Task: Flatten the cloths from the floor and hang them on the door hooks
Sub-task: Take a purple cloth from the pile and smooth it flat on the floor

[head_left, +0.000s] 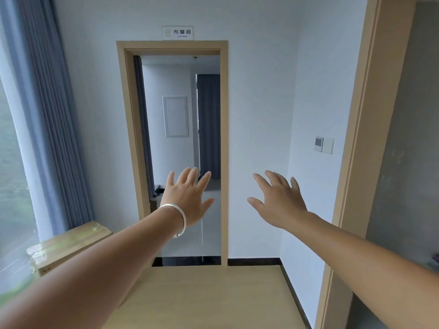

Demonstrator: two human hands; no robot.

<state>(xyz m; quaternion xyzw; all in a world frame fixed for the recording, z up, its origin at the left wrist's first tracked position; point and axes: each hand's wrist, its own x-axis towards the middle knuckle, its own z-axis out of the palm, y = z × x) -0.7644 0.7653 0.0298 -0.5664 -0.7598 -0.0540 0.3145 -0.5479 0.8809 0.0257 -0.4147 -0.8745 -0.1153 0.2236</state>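
Note:
Both my arms reach forward at chest height toward an open doorway with a tan wooden frame. My left hand, with a silver bangle on its wrist, is spread open and holds nothing, in front of the doorway's lower part. My right hand is also open with fingers apart, in front of the white wall to the right of the frame. No cloth and no door hooks show in this view.
A grey-blue curtain hangs by a window at the left, with a wooden ledge below it. A second tan door frame stands at the right, with a wall switch beside it. Pale wooden floor lies ahead.

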